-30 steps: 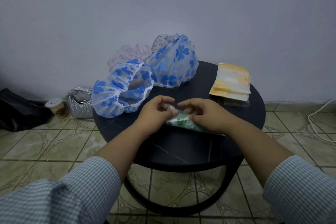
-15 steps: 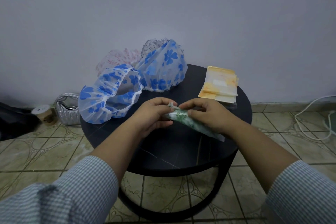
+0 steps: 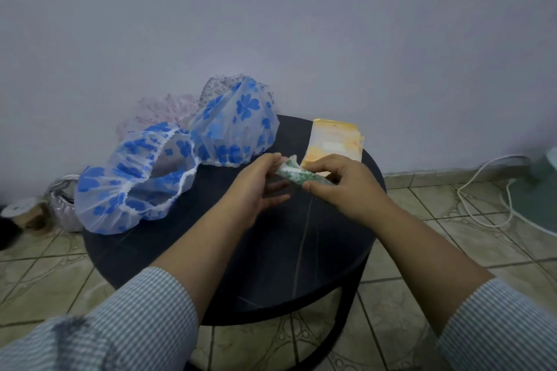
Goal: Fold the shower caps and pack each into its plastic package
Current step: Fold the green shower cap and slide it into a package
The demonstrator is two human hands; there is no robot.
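Pinching a folded green shower cap point(image 3: 297, 175) above the tabletop point(image 3: 271, 250), the right hand point(image 3: 340, 187) grips it while the left hand point(image 3: 256, 190) holds its end.

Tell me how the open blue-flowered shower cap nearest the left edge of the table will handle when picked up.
The blue-flowered shower cap is thin, see-through film, so it is probably very light and floppy, collapsing once lifted. Its gathered white elastic rim likely gives the firmest place to pinch. It overhangs the dark round table, so a push might slide it off.
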